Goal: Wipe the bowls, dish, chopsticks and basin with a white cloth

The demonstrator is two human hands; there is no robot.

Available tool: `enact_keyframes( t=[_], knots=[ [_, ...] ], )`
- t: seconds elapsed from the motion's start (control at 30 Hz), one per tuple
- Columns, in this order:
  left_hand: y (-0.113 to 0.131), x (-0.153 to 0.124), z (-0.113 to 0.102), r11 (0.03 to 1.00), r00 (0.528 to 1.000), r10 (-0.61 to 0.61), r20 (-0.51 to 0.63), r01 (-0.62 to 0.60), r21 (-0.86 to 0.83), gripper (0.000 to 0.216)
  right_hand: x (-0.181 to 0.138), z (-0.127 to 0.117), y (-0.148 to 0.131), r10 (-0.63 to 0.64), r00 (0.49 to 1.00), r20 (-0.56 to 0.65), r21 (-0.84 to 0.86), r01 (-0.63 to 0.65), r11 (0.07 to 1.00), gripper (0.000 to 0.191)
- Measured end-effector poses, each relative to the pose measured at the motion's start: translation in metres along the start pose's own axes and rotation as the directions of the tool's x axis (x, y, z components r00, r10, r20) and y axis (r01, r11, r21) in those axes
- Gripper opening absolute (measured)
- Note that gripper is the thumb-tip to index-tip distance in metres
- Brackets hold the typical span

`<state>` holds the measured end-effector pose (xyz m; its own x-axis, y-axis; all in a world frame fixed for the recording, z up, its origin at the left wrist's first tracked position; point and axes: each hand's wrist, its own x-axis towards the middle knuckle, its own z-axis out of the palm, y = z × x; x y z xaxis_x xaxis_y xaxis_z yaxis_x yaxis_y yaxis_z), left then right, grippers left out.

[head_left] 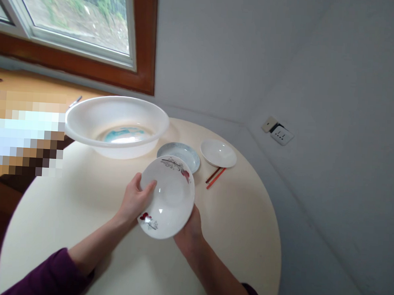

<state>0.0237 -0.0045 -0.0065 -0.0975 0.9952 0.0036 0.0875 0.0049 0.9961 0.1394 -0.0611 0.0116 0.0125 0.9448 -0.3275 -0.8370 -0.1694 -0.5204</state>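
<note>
A white plate (170,203) with red flower and dark scroll patterns is tilted up above the round table, its inner face toward me. On its left rim my left hand (137,197) grips, thumb lying across the inner face. Behind the lower right rim is my right hand (192,231); its fingers are hidden by the plate, and whether they hold anything there is not visible. Just beyond the held plate lies a pale blue-grey plate (183,151), partly covered by it.
A large whitish plastic basin (119,116), with something blue on its bottom, stands at the back left of the round table (58,228). A white dish (218,153) sits at right beside chopsticks (216,179). Walls, a window and a wall socket (282,135) border the table.
</note>
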Motion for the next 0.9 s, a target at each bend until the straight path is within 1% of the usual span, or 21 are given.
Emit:
enact_keyframes(
  t=[0.17,0.27,0.37,0.43,0.53,0.57,0.6,0.63,0.67,0.77,0.8,0.9],
  knots=[
    [0.006,0.000,0.000,1.000,0.999,-0.014,-0.039,0.014,-0.001,0.030,0.002,0.001,-0.008,-0.016,0.998,-0.063,-0.028,0.014,1.000,0.021],
    [0.007,0.001,-0.001,0.999,0.997,-0.047,-0.064,0.046,-0.010,0.030,0.001,0.005,-0.020,-0.041,0.998,-0.050,-0.031,0.039,0.999,0.024],
    [0.007,0.001,-0.001,0.993,0.995,-0.098,-0.028,0.095,-0.076,0.031,0.002,0.006,-0.033,-0.106,0.994,-0.029,-0.023,0.106,0.994,0.028],
    [0.007,0.000,0.000,0.989,0.993,-0.115,-0.009,0.114,-0.093,0.031,0.005,0.003,-0.041,-0.149,0.986,-0.071,-0.016,0.149,0.989,0.030],
    [0.008,-0.002,0.002,0.987,0.992,-0.123,0.001,0.122,-0.106,0.030,0.010,-0.007,-0.051,-0.208,0.957,-0.201,-0.022,0.208,0.978,0.030],
    [0.009,-0.003,0.002,0.986,0.992,-0.125,0.003,0.124,-0.115,0.030,0.012,-0.010,-0.053,-0.227,0.946,-0.230,-0.039,0.224,0.974,0.028],
    [0.010,-0.004,0.002,0.984,0.992,-0.129,0.005,0.129,-0.124,0.029,0.014,-0.014,-0.055,-0.246,0.941,-0.234,-0.059,0.239,0.969,0.026],
    [0.011,-0.005,0.003,0.982,0.991,-0.134,0.003,0.134,-0.133,0.029,0.015,-0.016,-0.056,-0.260,0.942,-0.210,-0.078,0.249,0.965,0.022],
    [0.011,-0.005,0.003,0.980,0.990,-0.138,0.001,0.137,-0.143,0.028,0.015,-0.018,-0.057,-0.266,0.951,-0.161,-0.098,0.252,0.963,0.019],
    [0.010,-0.005,0.002,0.977,0.991,-0.136,-0.012,0.132,-0.168,0.026,0.012,-0.017,-0.056,-0.222,0.975,0.036,-0.200,0.224,0.954,0.006],
    [0.009,-0.004,0.001,0.976,0.991,-0.132,-0.018,0.127,-0.175,0.026,0.011,-0.016,-0.055,-0.204,0.976,0.083,-0.252,0.218,0.943,0.006],
    [0.005,-0.002,0.000,0.973,0.991,-0.129,-0.036,0.119,-0.197,0.027,0.007,-0.016,-0.048,-0.223,0.960,0.172,-0.384,0.274,0.882,0.023]
  ],
)
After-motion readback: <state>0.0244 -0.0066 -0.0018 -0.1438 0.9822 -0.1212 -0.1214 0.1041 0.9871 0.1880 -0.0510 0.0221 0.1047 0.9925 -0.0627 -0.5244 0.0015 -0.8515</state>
